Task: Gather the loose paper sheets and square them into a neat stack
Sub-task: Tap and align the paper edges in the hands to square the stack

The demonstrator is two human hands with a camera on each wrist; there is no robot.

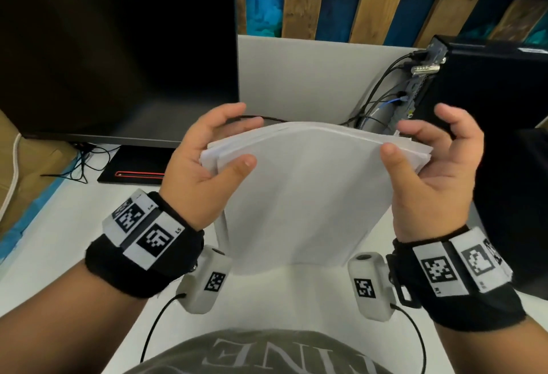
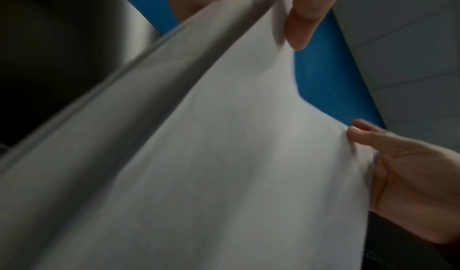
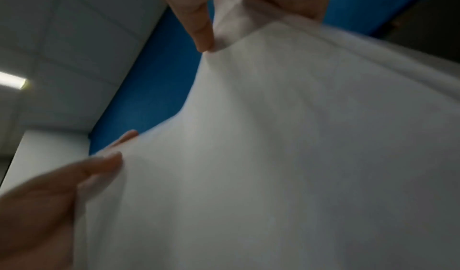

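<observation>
Paper sheets stand upright as a bundle above the near middle of the white tabletop, their top edges uneven. The left hand clamps the upper left corner, the right hand the upper right corner, thumbs on the near face.

Left hand: raised before chest, palm inward, thumb on near face of paper stack, fingers curled behind top left corner. Right hand: mirrored, thumb in front, fingers behind top right corner. Both forearms angled inward, wrists banded.
</observation>
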